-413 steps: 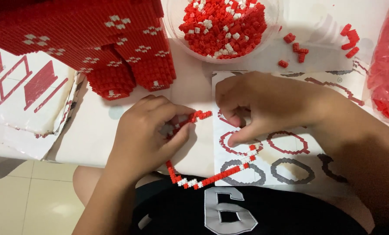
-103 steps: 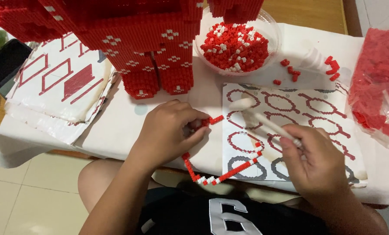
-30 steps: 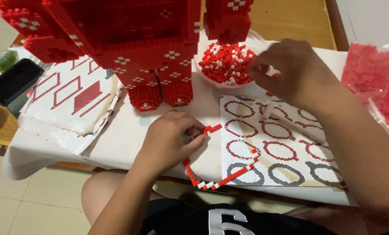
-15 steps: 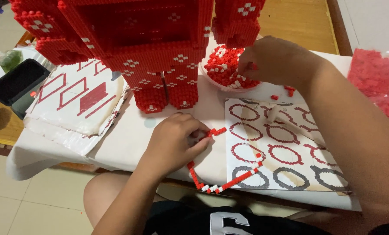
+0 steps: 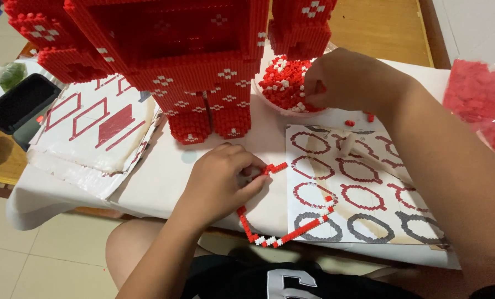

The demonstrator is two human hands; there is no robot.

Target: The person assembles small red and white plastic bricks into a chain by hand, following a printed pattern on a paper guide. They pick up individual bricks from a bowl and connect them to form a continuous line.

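Since half a second earlier, right hand (image 5: 350, 83) dipped, fingers pinching into clear bowl of red and white beads (image 5: 283, 86). Left hand (image 5: 222, 180) pinched red-and-white beaded strip (image 5: 280, 235), overhanging white table (image 5: 159, 182); I judged slackened grip would drop it.

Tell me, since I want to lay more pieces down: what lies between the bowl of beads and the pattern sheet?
In the head view, between bowl and pattern sheet lie two loose red beads on bare white tabletop.
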